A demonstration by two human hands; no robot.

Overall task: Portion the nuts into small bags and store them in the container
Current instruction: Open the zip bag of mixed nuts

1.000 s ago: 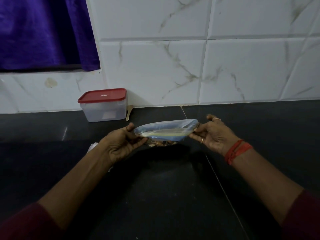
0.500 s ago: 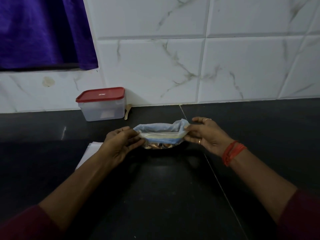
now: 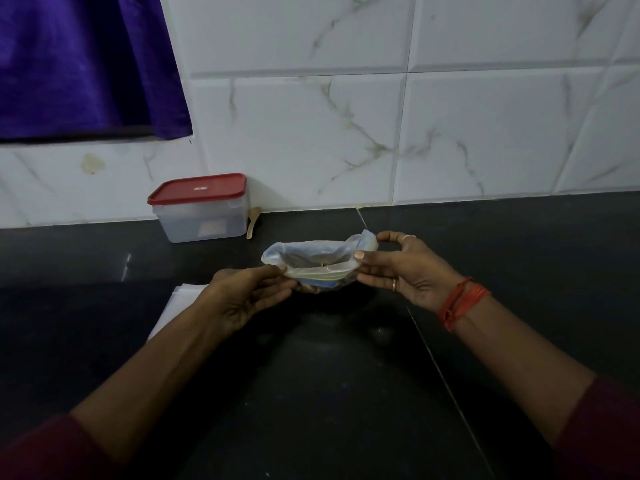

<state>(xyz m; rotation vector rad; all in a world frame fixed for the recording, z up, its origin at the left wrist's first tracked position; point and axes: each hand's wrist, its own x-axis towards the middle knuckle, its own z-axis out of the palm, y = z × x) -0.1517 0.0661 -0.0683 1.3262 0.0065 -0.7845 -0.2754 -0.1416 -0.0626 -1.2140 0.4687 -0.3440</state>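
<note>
Bag: small clear zip-top plastic bag [image 3: 311, 249], mouth gaping, held between both hands over the black table [image 3: 311, 393]; brown nuts [image 3: 311, 288] lie at its bottom.
Left hand [image 3: 242, 299]: pinches the mouth's left end.
Right hand [image 3: 408, 271]: thumb and forefinger pinch the right end.
Done: this portion looks bagged.
Left: seal the zip, then store the bag; the clear plastic container with a red lid [image 3: 202, 216] stands closed by the wall, well apart.

Black counter [image 3: 329, 393]: red-lidded container [image 3: 202, 216], small spoon [image 3: 252, 224], white sheets [image 3: 183, 296].
</note>
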